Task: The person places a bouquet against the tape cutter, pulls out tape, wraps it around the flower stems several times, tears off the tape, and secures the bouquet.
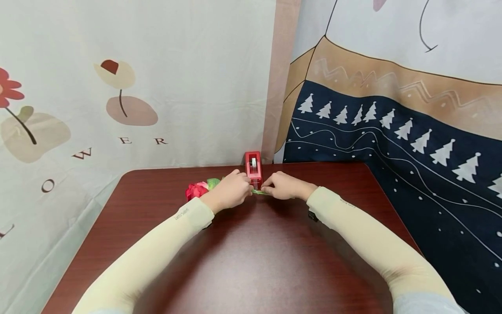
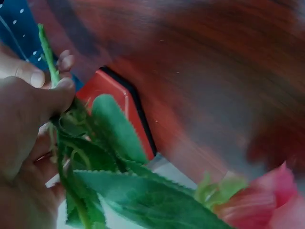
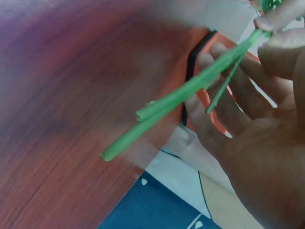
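My left hand [image 1: 232,190] pinches the green stems [image 2: 49,52] of the artificial flowers between thumb and fingers. Red and pink blooms [image 1: 195,190] stick out to its left, with serrated green leaves [image 2: 157,191] below the hand in the left wrist view. At the stems, close beside the left fingertips, my right hand [image 1: 287,186] has its thumb and fingers curled round them. The cut stem ends [image 3: 124,140] jut past the right palm. Directly behind both hands stands a red tape dispenser [image 1: 252,156], its front end between them and partly hidden.
The dark red wooden table [image 1: 251,261] spreads in front of the arms. Behind its far edge hang a pale cloth [image 1: 204,87] with printed flowers and a navy cloth [image 1: 353,144] with white trees.
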`<state>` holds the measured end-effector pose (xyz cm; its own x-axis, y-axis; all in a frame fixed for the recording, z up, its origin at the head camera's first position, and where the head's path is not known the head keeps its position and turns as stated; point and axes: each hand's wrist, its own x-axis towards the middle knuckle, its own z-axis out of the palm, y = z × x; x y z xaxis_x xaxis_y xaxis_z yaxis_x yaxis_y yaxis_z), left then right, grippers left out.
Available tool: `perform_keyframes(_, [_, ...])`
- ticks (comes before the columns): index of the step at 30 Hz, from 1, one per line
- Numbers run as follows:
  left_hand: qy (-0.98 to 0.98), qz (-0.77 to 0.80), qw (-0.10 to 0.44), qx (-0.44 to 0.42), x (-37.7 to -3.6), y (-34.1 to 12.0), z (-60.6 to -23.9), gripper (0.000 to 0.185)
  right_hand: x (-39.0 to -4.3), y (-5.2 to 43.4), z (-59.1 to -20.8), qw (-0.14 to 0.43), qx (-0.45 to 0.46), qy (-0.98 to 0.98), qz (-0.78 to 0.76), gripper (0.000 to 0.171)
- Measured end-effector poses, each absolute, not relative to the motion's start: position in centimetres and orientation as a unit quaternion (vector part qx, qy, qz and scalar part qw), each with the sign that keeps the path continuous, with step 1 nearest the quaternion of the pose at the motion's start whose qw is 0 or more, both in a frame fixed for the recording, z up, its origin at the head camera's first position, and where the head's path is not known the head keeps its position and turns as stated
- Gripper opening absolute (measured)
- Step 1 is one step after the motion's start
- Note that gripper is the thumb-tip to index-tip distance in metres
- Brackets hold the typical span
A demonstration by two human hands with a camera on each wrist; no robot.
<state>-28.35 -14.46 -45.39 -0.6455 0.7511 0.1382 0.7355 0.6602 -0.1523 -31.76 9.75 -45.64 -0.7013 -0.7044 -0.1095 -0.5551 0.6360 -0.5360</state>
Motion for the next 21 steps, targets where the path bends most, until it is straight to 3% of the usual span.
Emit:
perform_keyframes(13, [-0.849, 0.094, 0.267, -0.446, -27.6, -15.0, -47.4, 0.005, -34.0, 9.7, -45.5, 0.286, -0.345, 0.846, -0.289, 0.036])
perform_keyframes(21, [-0.84, 0.116, 0.303, -0.436, -27.2, -14.9, -47.7, 0.004, -34.6, 9.3, -45.9, 0.354, -0.323, 0.809, -0.34, 0.032])
